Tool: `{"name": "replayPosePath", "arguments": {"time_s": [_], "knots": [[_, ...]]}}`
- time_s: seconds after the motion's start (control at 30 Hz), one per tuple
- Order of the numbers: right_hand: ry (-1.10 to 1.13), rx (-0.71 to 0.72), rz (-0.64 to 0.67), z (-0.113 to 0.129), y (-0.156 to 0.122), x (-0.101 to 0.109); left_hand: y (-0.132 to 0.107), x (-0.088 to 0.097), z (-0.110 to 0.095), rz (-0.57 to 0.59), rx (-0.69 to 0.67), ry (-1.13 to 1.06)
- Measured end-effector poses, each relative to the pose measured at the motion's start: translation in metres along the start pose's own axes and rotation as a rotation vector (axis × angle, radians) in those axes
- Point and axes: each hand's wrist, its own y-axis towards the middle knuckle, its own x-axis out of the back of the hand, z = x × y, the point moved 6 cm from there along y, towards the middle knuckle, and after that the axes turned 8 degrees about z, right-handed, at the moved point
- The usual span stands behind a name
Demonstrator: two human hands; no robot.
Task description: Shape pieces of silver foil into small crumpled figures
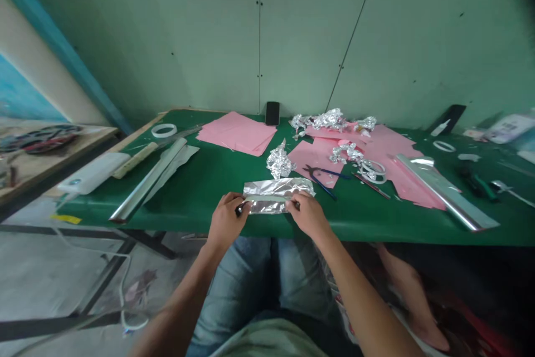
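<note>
A rectangular sheet of aluminium foil lies on the green table near its front edge. My left hand pinches the foil's left end, fingers closed, with a small dark object showing at the fingertips. My right hand pinches the foil's right end, fingers closed too. The foil looks partly folded or rolled along its length between the two hands.
A crumpled foil ball, dark pliers, pink paper sheets, more foil scraps, tape rings, foil rolls and a phone lie on the table. Another person's leg shows under the table at right.
</note>
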Motion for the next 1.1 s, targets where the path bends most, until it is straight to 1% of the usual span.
{"name": "replayPosePath", "arguments": {"time_s": [0.1, 0.2, 0.27, 0.33, 0.37, 0.4, 0.47, 0.5, 0.53, 0.6, 0.63, 0.67, 0.73, 0.77, 0.8, 0.87, 0.97, 1.03, 1.1], "knots": [[-0.077, -0.045, 0.003, -0.001, 0.004, -0.003, -0.001, 0.001, 0.001, -0.044, 0.038, 0.108], [-0.096, -0.028, -0.017, -0.001, 0.002, -0.005, -0.003, 0.003, 0.001, -0.051, 0.057, 0.178], [-0.093, -0.007, -0.066, -0.002, -0.001, -0.006, -0.006, 0.008, -0.002, -0.085, 0.074, 0.206], [-0.09, 0.026, -0.133, -0.002, -0.004, -0.007, -0.01, 0.013, -0.01, -0.156, 0.04, 0.252], [-0.09, 0.047, -0.159, -0.002, -0.005, -0.008, -0.011, 0.014, -0.018, -0.177, -0.023, 0.281], [-0.09, 0.067, -0.174, -0.002, -0.007, -0.008, -0.013, 0.011, -0.027, -0.166, -0.121, 0.308], [-0.095, 0.099, -0.177, -0.001, -0.008, -0.01, -0.017, -0.004, -0.045, -0.053, -0.343, 0.345], [-0.102, 0.111, -0.186, 0.001, -0.01, -0.01, -0.019, -0.012, -0.05, 0.016, -0.418, 0.354], [-0.115, 0.119, -0.215, 0.004, -0.012, -0.009, -0.021, -0.02, -0.051, 0.07, -0.456, 0.362], [-0.16, 0.161, -0.313, 0.013, -0.02, -0.004, -0.023, -0.033, -0.048, 0.119, -0.454, 0.387], [-0.19, 0.213, -0.345, 0.02, -0.026, -0.003, -0.024, -0.036, -0.045, 0.121, -0.44, 0.401], [-0.222, 0.283, -0.347, 0.026, -0.031, -0.005, -0.024, -0.039, -0.041, 0.122, -0.433, 0.415], [-0.287, 0.432, -0.253, 0.034, -0.041, -0.015, -0.026, -0.041, -0.035, 0.126, -0.44, 0.436], [-0.32, 0.475, -0.195, 0.033, -0.046, -0.021, -0.026, -0.04, -0.031, 0.129, -0.45, 0.444], [-0.352, 0.486, -0.153, 0.028, -0.049, -0.024, -0.027, -0.038, -0.028, 0.132, -0.463, 0.454], [-0.408, 0.459, -0.111, 0.012, -0.055, -0.027, -0.029, -0.031, -0.019, 0.126, -0.48, 0.474], [-0.447, 0.441, -0.1, -0.008, -0.06, -0.024, -0.034, -0.018, -0.003, 0.075, -0.473, 0.479], [-0.424, 0.448, -0.136, -0.011, -0.061, -0.018, -0.037, -0.012, 0.004, 0.031, -0.482, 0.447], [-0.378, 0.44, -0.185, -0.007, -0.06, -0.012, -0.037, -0.007, 0.005, -0.026, -0.487, 0.384]]}}
